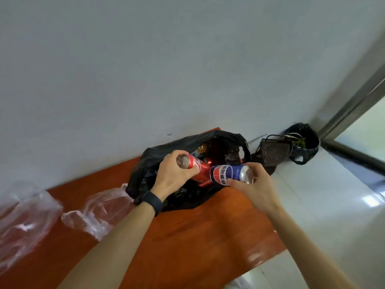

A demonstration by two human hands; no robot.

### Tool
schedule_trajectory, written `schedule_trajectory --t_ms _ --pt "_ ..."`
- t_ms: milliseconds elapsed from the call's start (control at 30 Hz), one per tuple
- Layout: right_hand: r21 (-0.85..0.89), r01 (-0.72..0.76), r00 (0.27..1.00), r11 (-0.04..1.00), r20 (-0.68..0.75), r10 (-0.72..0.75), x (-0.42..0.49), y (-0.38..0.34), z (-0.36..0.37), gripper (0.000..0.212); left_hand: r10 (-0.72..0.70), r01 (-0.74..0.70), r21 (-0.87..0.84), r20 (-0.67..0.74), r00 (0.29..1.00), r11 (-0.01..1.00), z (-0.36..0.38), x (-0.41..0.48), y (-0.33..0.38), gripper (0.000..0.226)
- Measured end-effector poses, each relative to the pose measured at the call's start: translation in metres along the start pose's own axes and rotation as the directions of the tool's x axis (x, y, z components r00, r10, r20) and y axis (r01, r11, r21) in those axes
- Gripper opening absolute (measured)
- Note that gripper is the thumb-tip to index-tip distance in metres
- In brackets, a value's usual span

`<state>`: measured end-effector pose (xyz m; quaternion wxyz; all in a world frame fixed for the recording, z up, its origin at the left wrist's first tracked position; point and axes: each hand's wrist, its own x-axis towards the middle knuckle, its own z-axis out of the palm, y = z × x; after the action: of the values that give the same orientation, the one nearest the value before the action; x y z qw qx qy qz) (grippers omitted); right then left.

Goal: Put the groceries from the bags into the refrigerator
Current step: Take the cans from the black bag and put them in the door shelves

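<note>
gripping red can point(196, 166) in left hand point(174, 174); right hand point(253, 185) clasping blue can point(231, 174) above black bag point(166, 147)

Both arms outstretched; left hand point(173, 176) grips red can point(198, 164), right hand point(254, 186) blue can point(227, 174).

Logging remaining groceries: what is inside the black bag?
An orange-yellow item and something red show inside the black bag; the red can, blue can and bag folds hide the rest.

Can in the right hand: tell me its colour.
Blue can, with a red-white-blue round logo and silver end, gripped by the right hand; seen in the head view.
</note>
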<state>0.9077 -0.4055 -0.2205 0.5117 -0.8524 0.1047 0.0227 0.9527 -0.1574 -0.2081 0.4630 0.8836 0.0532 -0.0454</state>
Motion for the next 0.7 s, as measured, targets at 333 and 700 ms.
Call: schedule_trajectory --t_ms 333,700 --pt "0.455 -0.211 0.891 0.865 -0.274 0.362 -0.133 0.021 -0.056 0.064 0.129 -0.053 -0.283 0.258 0.958 0.958 0.034 -0.052 0.045 0.038" --pt "0.938 0.069 0.745 0.339 -0.274 0.608 -0.296 0.085 -0.145 0.055 0.413 -0.414 -0.157 0.636 0.652 0.897 0.171 -0.173 0.158 0.053"
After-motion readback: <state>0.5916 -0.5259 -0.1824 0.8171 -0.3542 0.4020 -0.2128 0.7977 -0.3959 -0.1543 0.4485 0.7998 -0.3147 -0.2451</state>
